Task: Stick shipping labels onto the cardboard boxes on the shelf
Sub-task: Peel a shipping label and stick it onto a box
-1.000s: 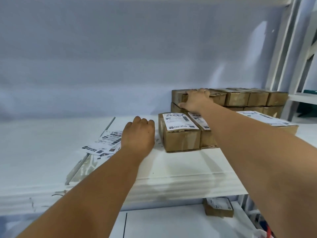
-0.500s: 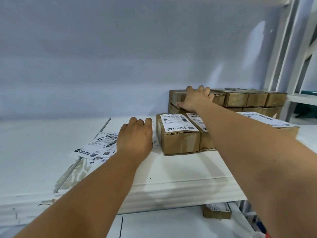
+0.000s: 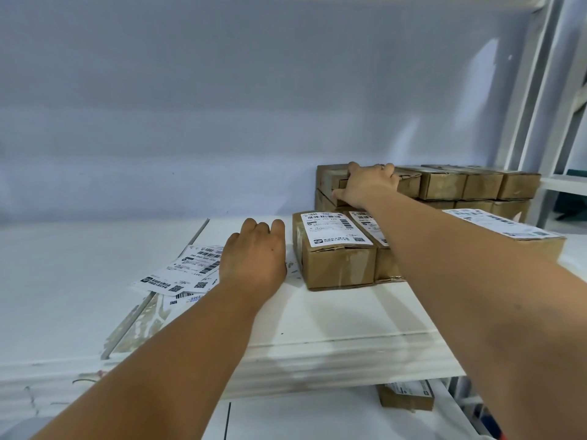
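Small brown cardboard boxes stand on a white shelf. A labelled box sits at the front, with a second labelled box beside it under my right forearm. Behind them is a two-layer stack of unlabelled boxes. My right hand grips the leftmost top box of that stack, thumb at its front lower edge, fingers over its top. My left hand rests palm down on the shelf, fingers curled, partly over a loose pile of shipping labels.
Another labelled box lies at the right, behind my right arm. A labelled box sits on the lower shelf. White shelf uprights rise at the right. A grey wall closes the back.
My right hand has closed more firmly over the top-left box of the stack, thumb now under its front edge. My left hand stays on the labels.
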The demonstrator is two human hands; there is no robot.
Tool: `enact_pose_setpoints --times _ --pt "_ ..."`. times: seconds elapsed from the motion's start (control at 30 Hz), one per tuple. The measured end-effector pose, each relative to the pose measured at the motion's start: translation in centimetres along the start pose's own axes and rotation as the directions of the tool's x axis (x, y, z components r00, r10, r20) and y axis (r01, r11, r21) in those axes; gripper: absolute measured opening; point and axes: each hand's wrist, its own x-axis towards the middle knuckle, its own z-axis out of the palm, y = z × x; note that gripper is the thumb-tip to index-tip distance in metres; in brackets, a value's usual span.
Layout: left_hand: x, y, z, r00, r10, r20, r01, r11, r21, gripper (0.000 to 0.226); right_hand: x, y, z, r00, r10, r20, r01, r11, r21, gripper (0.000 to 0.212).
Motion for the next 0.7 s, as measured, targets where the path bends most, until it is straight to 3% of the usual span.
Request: enact_pose_setpoints --times 0.2,0.47,0.57,0.7 --pt "0.0 -0.1 0.1 1.0 -0.012 0.009 0.013 1.0 -0.007 0.027 -0.1 -1.3 -0.6 0.998 0.056 0.041 -0.061 0.988 0.141 0.071" --pt "-0.1 -0.1 0.0 0.999 -0.035 0.019 0.035 0.999 -0.011 0.027 -1.0 -1.4 -1.3 0.99 0.14 -0.01 -0.123 0.9 0.419 0.059" --pt "-0.1 -0.1 0.0 1.0 -0.028 0.009 0.028 1.0 0.01 0.027 -1.6 -1.3 -2.6 0.989 0.119 -0.082 -0.054 0.831 0.554 0.055" --pt "-0.1 -0.1 -0.4 0.998 -0.056 -0.021 0.056 0.998 0.043 0.031 -4.2 -2.5 -5.1 0.962 0.065 -0.264 0.143 0.704 0.695 0.05"
